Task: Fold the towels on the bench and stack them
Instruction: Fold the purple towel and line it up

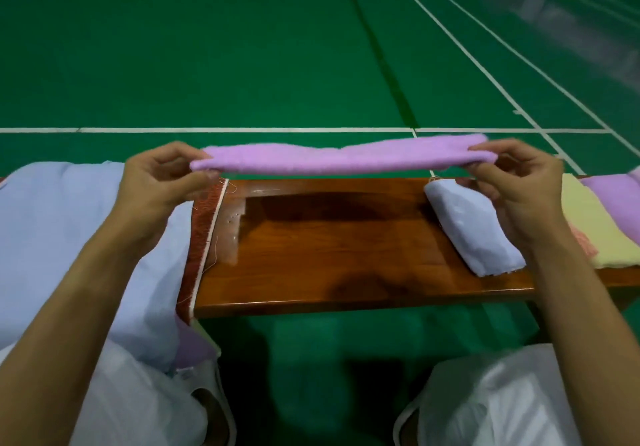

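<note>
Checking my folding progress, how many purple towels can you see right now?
3: a purple towel stretched between left hand and right hand; one at the far right; one under the left pile. More may be hidden.

Left hand [157, 182]: raised at chest height, thumb on top and fingers curled beneath, pinched shut on one end of a folded purple towel [341, 158]. Left forearm bare, angled up from the lower left corner. Right hand [519, 185]: level with the left, thumb and forefinger pinched on the opposite end, remaining fingers curled loosely below. Right forearm bare, rose from the lower right. Hands were well apart, wrists roughly straight.
</note>
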A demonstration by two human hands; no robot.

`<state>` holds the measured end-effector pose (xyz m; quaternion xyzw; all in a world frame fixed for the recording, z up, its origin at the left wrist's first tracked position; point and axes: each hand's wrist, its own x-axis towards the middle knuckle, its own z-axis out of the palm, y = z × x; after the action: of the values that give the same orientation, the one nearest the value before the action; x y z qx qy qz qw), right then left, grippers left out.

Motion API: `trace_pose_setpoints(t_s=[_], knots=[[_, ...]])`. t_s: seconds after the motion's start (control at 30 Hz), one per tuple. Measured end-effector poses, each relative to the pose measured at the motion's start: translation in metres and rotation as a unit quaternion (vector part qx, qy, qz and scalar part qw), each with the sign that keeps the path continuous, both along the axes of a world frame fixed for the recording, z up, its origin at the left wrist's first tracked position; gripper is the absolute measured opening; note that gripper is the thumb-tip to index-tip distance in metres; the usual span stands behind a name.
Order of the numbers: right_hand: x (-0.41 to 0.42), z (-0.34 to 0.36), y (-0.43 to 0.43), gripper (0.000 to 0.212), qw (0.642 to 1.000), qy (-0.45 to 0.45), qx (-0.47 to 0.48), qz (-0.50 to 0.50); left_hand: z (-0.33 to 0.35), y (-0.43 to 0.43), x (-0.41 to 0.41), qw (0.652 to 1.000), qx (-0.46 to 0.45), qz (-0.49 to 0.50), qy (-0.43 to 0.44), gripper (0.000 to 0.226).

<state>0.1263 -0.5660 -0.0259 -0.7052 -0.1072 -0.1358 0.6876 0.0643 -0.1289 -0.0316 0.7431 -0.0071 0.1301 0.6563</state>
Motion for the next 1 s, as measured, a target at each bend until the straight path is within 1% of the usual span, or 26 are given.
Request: trace_pose_setpoints(t_s=[0.03,0.07,0.1,0.13,0.17,0.2,0.23,0.27,0.3,0.33,0.37,0.4,0.43,0.47,0.5,0.53,0.57,0.6,0.63,0.7,0.8,0.87,0.9,0.93,1.0], knots=[[-0.002,-0.005,-0.006,0.016,0.999,0.027,-0.037,0.019,-0.003,0.005,-0.004,0.999,0.042,-0.016,0.016,0.012],[-0.003,-0.011,-0.013,0.024,0.993,0.052,-0.101,0.03,-0.007,0.009,-0.007,0.994,0.095,-0.041,0.038,0.009],[-0.003,-0.018,-0.018,0.035,0.978,0.069,-0.192,0.039,-0.01,0.013,-0.01,0.984,0.147,-0.078,0.067,0.008],[-0.004,-0.024,-0.022,0.037,0.951,0.086,-0.291,0.054,-0.014,0.016,-0.013,0.968,0.192,-0.122,0.101,0.023],[-0.005,-0.029,-0.022,0.035,0.918,0.107,-0.373,0.078,-0.018,0.017,-0.015,0.951,0.221,-0.163,0.143,0.042],[-0.008,-0.032,-0.022,0.034,0.884,0.133,-0.437,0.1,-0.021,0.017,-0.017,0.931,0.244,-0.194,0.189,0.055],[-0.011,-0.035,-0.021,0.036,0.857,0.16,-0.476,0.12,-0.023,0.016,-0.019,0.909,0.277,-0.214,0.228,0.059],[-0.013,-0.035,-0.019,0.039,0.834,0.182,-0.505,0.128,-0.023,0.015,-0.021,0.884,0.308,-0.233,0.262,0.056],[-0.015,-0.033,-0.017,0.04,0.819,0.196,-0.526,0.118,-0.022,0.014,-0.022,0.866,0.321,-0.246,0.293,0.05],[-0.017,-0.03,-0.013,0.039,0.81,0.2,-0.543,0.092,-0.02,0.014,-0.022,0.858,0.32,-0.248,0.316,0.042],[-0.018,-0.027,-0.008,0.036,0.804,0.192,-0.561,0.05,-0.017,0.011,-0.022,0.862,0.316,-0.233,0.322,0.034],[-0.017,-0.025,-0.002,0.031,0.794,0.169,-0.584,-0.002,-0.015,0.007,-0.021,0.877,0.315,-0.197,0.305,0.028],[-0.016,-0.024,0.005,0.027,0.786,0.136,-0.6,-0.05,-0.016,0.003,-0.017,0.897,0.322,-0.138,0.271,0.028],[-0.014,-0.027,0.014,0.027,0.79,0.108,-0.597,-0.088,-0.021,-0.003,-0.013,0.915,0.327,-0.071,0.224,0.031],[-0.013,-0.032,0.025,0.032,0.805,0.093,-0.576,-0.105,-0.027,-0.012,-0.009,0.928,0.331,-0.005,0.171,0.032],[-0.013,-0.038,0.039,0.038,0.825,0.086,-0.549,-0.105,-0.035,-0.021,-0.004,0.934,0.336,0.041,0.115,0.031],[-0.014,-0.045,0.053,0.044,0.841,0.083,-0.526,-0.094,-0.044,-0.032,-0.001,0.934,0.348,0.057,0.063,0.03],[-0.015,-0.053,0.069,0.051,0.85,0.081,-0.516,-0.072,-0.054,-0.045,0.001,0.93,0.365,0.048,0.023,0.033],[-0.017,-0.061,0.085,0.058,0.848,0.077,-0.523,-0.042,-0.064,-0.057,0.005,0.922,0.387,0.023,-0.002,0.042],[-0.02,-0.08,0.114,0.071,0.819,0.055,-0.57,0.019,-0.083,-0.082,0.01,0.895,0.446,-0.032,-0.013,0.06],[-0.023,-0.105,0.136,0.08,0.775,0.038,-0.626,0.078,-0.105,-0.107,0.011,0.852,0.516,-0.083,0.028,0.076],[-0.023,-0.115,0.134,0.084,0.747,0.025,-0.658,0.091,-0.118,-0.108,0.01,0.82,0.562,-0.085,0.066,0.087],[-0.021,-0.118,0.131,0.084,0.741,0.022,-0.665,0.09,-0.121,-0.107,0.009,0.808,0.579,-0.079,0.075,0.091],[-0.02,-0.119,0.127,0.083,0.741,0.023,-0.665,0.087,-0.122,-0.105,0.009,0.804,0.585,-0.072,0.08,0.093],[-0.016,-0.119,0.115,0.08,0.748,0.031,-0.659,0.072,-0.122,-0.102,0.007,0.806,0.583,-0.051,0.087,0.094]])
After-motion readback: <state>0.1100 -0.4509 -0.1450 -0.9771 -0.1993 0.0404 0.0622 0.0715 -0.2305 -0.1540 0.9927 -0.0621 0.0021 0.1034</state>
